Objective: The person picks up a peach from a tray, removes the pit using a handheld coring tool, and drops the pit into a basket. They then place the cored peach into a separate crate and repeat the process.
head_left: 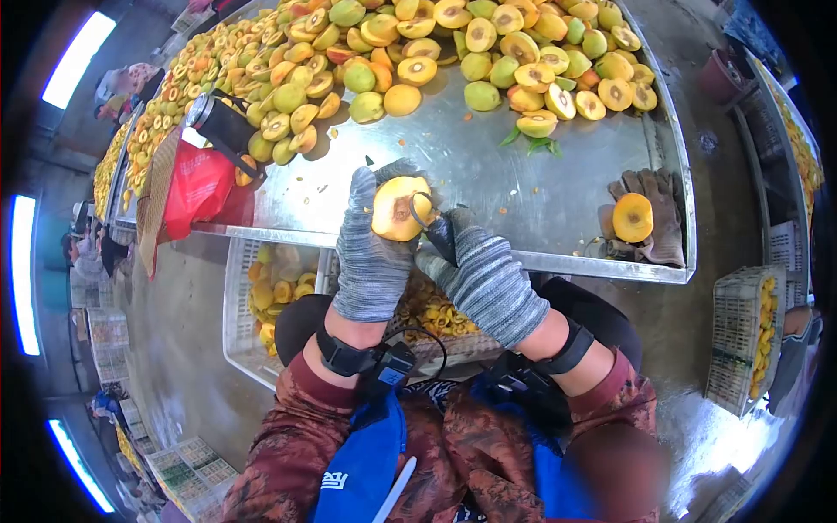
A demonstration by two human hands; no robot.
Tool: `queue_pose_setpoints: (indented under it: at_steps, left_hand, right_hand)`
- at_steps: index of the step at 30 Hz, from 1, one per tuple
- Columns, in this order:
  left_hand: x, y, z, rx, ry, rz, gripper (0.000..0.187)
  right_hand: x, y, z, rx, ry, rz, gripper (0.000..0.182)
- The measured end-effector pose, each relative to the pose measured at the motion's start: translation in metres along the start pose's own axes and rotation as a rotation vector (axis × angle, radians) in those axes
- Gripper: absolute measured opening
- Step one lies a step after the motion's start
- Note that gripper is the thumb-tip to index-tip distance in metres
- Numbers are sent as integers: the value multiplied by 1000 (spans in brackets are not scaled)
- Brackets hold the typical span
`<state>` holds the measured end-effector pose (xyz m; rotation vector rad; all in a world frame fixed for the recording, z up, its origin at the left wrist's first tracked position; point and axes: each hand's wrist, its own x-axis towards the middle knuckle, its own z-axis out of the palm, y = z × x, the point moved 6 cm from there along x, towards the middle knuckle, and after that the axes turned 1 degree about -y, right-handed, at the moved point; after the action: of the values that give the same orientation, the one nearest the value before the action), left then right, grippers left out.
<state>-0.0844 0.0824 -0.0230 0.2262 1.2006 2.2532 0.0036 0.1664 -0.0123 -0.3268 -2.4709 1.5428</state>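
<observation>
My left hand [370, 270], in a grey striped glove, holds a halved yellow peach [389, 213] with its cut face up. The peach's middle is reddish brown. In my right hand [495, 283], gloved alike, is the black handle of a pitting tool [442, 239]. Its curved loop end touches the cut face near the centre, with a bit of yellow flesh showing inside the loop. Both hands are over the near edge of the metal table [558, 200]. My left fingertips are partly hidden behind the peach.
Halved peaches [418, 70] are heaped across the table's far side. A brown glove [667, 218] with a peach half [632, 217] on it lies at right. A red bag [196, 187] and black strapped object [222, 126] sit at left. Below is a crate [237, 314] of peach pieces.
</observation>
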Motion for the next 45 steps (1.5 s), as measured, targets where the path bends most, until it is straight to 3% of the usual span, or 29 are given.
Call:
queue_pose_setpoints:
  at_steps: [4, 6, 8, 13, 15, 16, 18, 20, 22, 24, 31, 34, 36, 39, 40, 43, 45]
  left_hand:
    - [-4, -3, 0, -5, -7, -15, 50]
    - [-7, -8, 0, -184, 5, -81, 47]
    - [-12, -7, 6, -100, 11, -41, 41]
    - [-17, -6, 9, -85, 32, -21, 34]
    - [-21, 11, 19, 777, 10, 274, 34]
    - [-22, 13, 23, 782, 9, 271, 34]
    - [-25, 9, 25, 158, 15, 144, 34]
    - [-25, 7, 20, 154, 8, 124, 34]
    - [-28, 5, 18, 152, 4, 104, 34]
    - [-34, 16, 23, 443, 36, 264, 32]
    - [-35, 12, 15, 294, 72, 198, 33]
    - [-32, 13, 7, 446, -14, 219, 24]
    - [-34, 19, 10, 872, -88, 479, 17]
    - [-37, 21, -2, 1132, -60, 547, 21]
    - [-37, 21, -1, 1133, -57, 546, 21]
    - [-34, 15, 0, 621, -109, 312, 24]
    - [-33, 14, 3, 553, -143, 233, 27]
  right_hand:
    - [-1, -5, 1, -46, -26, 38, 40]
    - [-3, -5, 2, -28, -13, 8, 41]
    - [-6, -4, 3, -10, 0, -22, 43]
    - [-10, -3, 7, 61, 36, -126, 60]
    - [-10, 0, 9, 40, 10, -91, 63]
    - [-9, 1, 11, 17, -15, -62, 67]
    - [-10, 1, 12, 62, -47, -24, 69]
    - [-11, 2, 13, 104, -78, 19, 70]
    - [-12, -5, 12, 212, -26, -107, 72]
    - [-15, -5, 13, 188, -37, -106, 72]
    - [-25, -8, 16, 257, -231, 60, 73]
    - [-24, -1, 26, 218, -181, -2, 75]
    - [-27, -4, 22, 240, -226, 52, 75]
    - [-31, 1, 27, 230, -283, 96, 76]
    - [-31, 2, 29, 201, -289, 85, 77]
    - [-30, 2, 28, 173, -282, 152, 75]
    - [-30, 4, 30, 160, -310, 176, 74]
